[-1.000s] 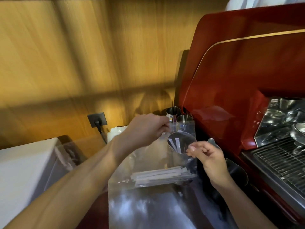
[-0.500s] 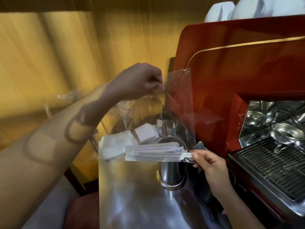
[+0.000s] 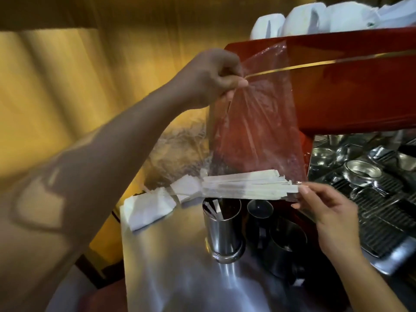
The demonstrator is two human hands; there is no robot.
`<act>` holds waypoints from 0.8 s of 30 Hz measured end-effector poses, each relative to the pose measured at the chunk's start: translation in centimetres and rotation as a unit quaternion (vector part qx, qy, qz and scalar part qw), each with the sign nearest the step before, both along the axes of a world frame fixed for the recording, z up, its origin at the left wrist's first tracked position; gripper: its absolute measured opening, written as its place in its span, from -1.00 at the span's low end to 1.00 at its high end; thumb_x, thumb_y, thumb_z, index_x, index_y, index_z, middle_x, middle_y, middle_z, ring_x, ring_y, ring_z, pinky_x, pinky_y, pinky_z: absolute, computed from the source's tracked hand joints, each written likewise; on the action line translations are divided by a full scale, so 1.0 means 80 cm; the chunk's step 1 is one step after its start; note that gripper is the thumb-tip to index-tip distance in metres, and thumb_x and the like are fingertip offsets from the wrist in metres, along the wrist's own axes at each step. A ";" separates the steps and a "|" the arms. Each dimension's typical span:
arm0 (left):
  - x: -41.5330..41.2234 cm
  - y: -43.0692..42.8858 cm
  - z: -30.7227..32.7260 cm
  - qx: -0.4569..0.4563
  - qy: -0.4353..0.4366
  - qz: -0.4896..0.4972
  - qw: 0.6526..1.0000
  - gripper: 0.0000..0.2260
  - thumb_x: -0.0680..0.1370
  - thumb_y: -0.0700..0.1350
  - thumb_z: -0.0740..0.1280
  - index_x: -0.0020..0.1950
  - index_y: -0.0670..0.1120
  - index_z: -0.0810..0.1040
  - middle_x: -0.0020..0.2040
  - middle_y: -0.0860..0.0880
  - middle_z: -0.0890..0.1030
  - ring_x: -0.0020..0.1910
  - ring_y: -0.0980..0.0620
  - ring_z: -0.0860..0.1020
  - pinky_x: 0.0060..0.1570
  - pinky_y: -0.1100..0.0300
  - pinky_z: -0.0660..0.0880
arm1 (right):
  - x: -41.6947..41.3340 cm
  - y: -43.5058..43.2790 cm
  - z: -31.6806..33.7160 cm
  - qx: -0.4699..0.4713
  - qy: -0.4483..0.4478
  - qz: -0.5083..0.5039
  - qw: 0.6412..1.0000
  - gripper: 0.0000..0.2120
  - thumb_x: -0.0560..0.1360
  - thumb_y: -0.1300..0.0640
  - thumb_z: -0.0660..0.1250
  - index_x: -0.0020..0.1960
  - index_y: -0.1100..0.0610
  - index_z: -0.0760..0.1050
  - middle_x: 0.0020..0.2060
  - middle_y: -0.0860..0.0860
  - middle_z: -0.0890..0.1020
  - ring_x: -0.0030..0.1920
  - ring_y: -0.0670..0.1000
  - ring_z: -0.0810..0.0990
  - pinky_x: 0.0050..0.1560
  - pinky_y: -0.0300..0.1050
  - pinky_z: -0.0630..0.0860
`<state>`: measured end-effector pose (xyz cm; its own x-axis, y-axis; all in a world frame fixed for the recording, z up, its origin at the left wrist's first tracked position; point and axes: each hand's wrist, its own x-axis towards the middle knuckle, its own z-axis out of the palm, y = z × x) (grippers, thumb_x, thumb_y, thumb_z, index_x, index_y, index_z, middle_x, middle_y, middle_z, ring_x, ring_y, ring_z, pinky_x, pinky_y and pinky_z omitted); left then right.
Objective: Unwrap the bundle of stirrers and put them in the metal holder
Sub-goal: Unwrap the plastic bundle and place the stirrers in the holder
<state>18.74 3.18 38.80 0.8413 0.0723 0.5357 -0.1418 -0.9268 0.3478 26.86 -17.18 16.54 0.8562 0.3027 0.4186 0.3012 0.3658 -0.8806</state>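
Stirrers (image 3: 249, 185) are lying crosswise just above the metal holder (image 3: 222, 228); right hand (image 3: 324, 212) is pinching their end, left hand (image 3: 216, 77) is pinching the plastic wrapper (image 3: 258, 122) overhead.

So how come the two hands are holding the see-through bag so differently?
The left hand is up high, closed in a fist-like pinch on the top of the plastic bag. The right hand is low, fingers looser, gripping the bag's bottom corner beside the stirrers. The left hand is over the wall side; the right hand is near the red machine. Both hold the same bag, above the metal holder.
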 end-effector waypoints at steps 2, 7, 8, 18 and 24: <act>0.009 -0.008 0.003 -0.009 -0.014 -0.024 1.000 -0.84 0.51 -0.21 0.34 -0.12 -0.33 0.53 -0.33 -0.22 0.56 -0.38 -0.05 0.53 -0.32 0.09 0.50 | 0.004 -0.015 0.009 0.006 -0.009 -0.026 1.000 -0.80 0.45 0.26 0.33 -0.21 0.00 0.64 -0.34 -0.14 0.70 -0.33 -0.16 0.62 -0.29 -0.38 0.54; 0.034 -0.026 0.004 -0.023 -0.042 -0.049 0.998 -0.89 0.49 -0.19 0.36 -0.12 -0.25 0.56 -0.32 -0.12 0.54 -0.47 0.21 0.48 -0.41 0.35 0.42 | 0.014 -0.053 0.028 -0.020 -0.045 -0.093 0.994 -0.80 0.45 0.22 0.35 -0.23 -0.05 0.63 -0.39 -0.15 0.68 -0.37 -0.15 0.59 -0.29 -0.37 0.53; 0.038 -0.029 0.004 -0.029 -0.046 -0.056 0.997 -0.90 0.49 -0.18 0.36 -0.13 -0.22 0.56 -0.35 -0.07 0.52 -0.46 0.22 0.47 -0.42 0.38 0.40 | 0.014 -0.059 0.031 -0.022 -0.047 -0.101 0.994 -0.79 0.45 0.21 0.35 -0.24 -0.07 0.63 -0.39 -0.14 0.68 -0.37 -0.15 0.59 -0.32 -0.37 0.53; 0.051 -0.058 0.010 -0.092 -0.059 -0.155 0.982 -0.85 0.51 -0.21 0.33 -0.25 -0.05 0.49 -0.36 -0.08 0.53 -0.36 -0.02 0.58 -0.28 0.09 0.52 | 0.011 -0.119 0.064 -0.049 -0.101 -0.171 0.979 -0.88 0.46 0.12 0.35 -0.16 -0.08 0.61 -0.31 -0.12 0.69 -0.32 -0.11 0.64 -0.26 -0.33 0.57; 0.058 -0.058 0.003 -0.106 -0.077 -0.179 0.975 -0.83 0.50 -0.21 0.34 -0.27 -0.02 0.48 -0.37 -0.03 0.52 -0.38 -0.02 0.58 -0.30 0.11 0.54 | 0.008 -0.135 0.078 -0.059 -0.115 -0.180 0.975 -0.90 0.45 0.13 0.37 -0.16 -0.06 0.61 -0.31 -0.11 0.68 -0.31 -0.06 0.65 -0.24 -0.29 0.58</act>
